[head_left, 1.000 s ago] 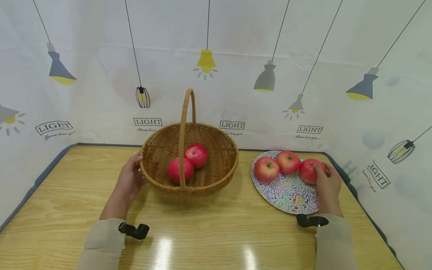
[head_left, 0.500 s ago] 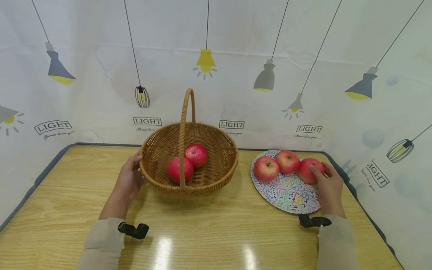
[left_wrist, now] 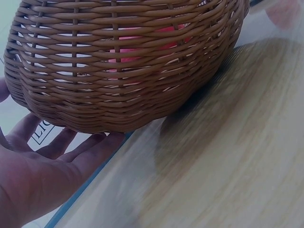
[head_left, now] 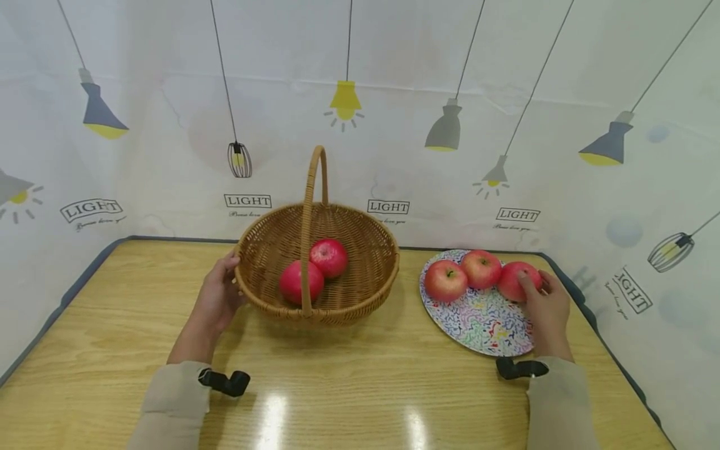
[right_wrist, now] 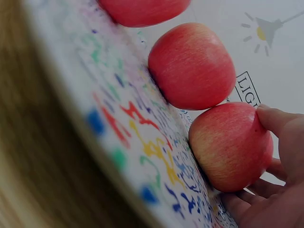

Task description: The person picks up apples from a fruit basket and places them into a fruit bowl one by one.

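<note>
A wicker basket (head_left: 270,250) with a tall arched handle sits left of centre in the head view, with two red apples (head_left: 301,282) inside. My left hand (head_left: 216,297) holds its left side. In the left wrist view, the fingers (left_wrist: 95,147) reach under the woven wall and the thumb tip shows at the left edge. On the right, my right hand (head_left: 548,309) grips the rightmost apple (right_wrist: 228,147) on a patterned plate (head_left: 478,331), thumb on top and fingers around its far side. Two more apples (head_left: 445,281) (head_left: 480,269) lie beside it on the plate.
The wooden table (head_left: 349,387) ends at a dark edge along a white backdrop (head_left: 394,50) printed with hanging lamps. The backdrop stands close behind the basket and plate and wraps round both sides.
My right thumb has shifted slightly on the gripped apple, which has tilted a little on the plate. The left hand and basket stay as they were.
</note>
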### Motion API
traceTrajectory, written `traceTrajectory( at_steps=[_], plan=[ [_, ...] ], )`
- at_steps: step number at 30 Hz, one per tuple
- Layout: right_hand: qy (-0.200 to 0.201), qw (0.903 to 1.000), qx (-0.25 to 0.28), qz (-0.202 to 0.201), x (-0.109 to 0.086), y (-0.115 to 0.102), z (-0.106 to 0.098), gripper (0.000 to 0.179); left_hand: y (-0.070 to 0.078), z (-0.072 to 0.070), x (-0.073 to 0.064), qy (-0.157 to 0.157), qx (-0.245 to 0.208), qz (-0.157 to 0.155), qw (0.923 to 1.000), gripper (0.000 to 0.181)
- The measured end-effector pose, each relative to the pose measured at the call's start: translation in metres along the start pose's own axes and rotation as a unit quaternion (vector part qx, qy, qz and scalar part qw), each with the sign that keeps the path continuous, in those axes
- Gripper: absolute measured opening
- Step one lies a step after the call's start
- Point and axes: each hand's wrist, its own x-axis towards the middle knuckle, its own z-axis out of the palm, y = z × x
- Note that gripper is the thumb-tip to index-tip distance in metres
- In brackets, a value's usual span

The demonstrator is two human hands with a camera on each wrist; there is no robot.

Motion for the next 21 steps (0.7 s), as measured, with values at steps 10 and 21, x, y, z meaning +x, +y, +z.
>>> traceTrajectory(
  at_steps=[10,21],
  plan=[
    [0.015,0.9952,-0.082,-0.050,-0.002,0.001,0.001,0.078,0.000,0.000,0.001,0.002,-0.001,0.000,1.0000,0.061],
    [0.049,0.9870,-0.116,-0.100,-0.010,-0.011,-0.002,0.071,-0.001,0.000,0.002,0.002,-0.020,0.002,0.9998,0.061]
  ],
)
